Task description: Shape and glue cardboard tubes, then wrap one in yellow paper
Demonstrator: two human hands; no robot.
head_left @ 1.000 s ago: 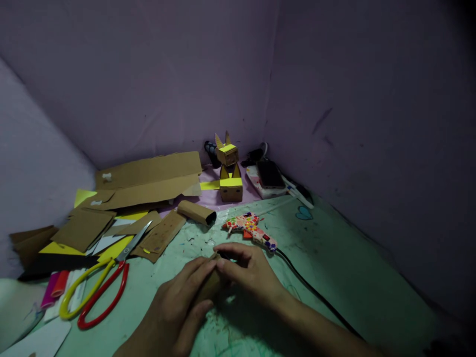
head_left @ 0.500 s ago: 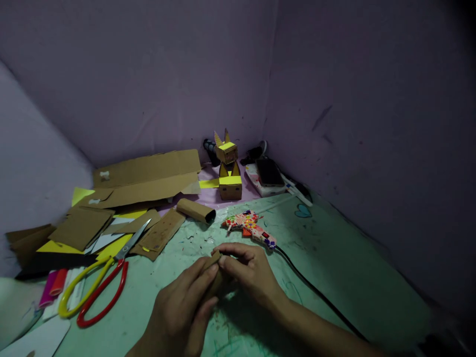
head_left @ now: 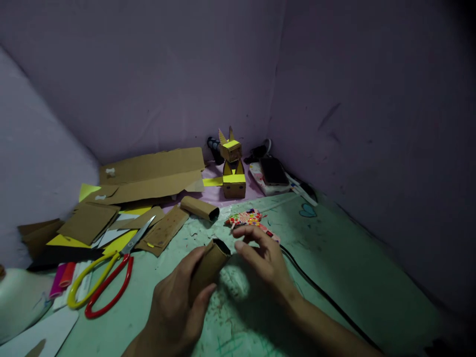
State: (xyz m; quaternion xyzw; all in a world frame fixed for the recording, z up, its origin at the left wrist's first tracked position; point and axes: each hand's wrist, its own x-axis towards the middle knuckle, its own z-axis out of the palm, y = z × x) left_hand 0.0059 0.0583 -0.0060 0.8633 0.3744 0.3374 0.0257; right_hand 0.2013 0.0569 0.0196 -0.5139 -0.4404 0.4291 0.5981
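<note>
A brown cardboard tube (head_left: 208, 270) is gripped in my left hand (head_left: 173, 297), tilted with its dark open end facing up and right. My right hand (head_left: 262, 258) hovers just right of that end, apart from it, fingers curved and spread with nothing visible between them. Partly behind my right fingers lies a flower-patterned glue gun (head_left: 245, 218) with a black cord (head_left: 316, 282) trailing to the lower right. Another cardboard tube (head_left: 200, 208) rests on the green table cover (head_left: 334, 258) beyond my hands.
Scissors (head_left: 130, 247) with yellow and red handles lie at left, beside markers (head_left: 67, 277) and cardboard pieces (head_left: 89, 223). A large folded cardboard sheet (head_left: 156, 171) is at the back. Near the corner stand cardboard figures with pointed ears (head_left: 234, 188) and a phone (head_left: 274, 171) on a pack.
My right hand has come off the tube and moved right, its fingers opening. My left hand still holds the tube, whose open end now shows. The view has shifted slightly.
</note>
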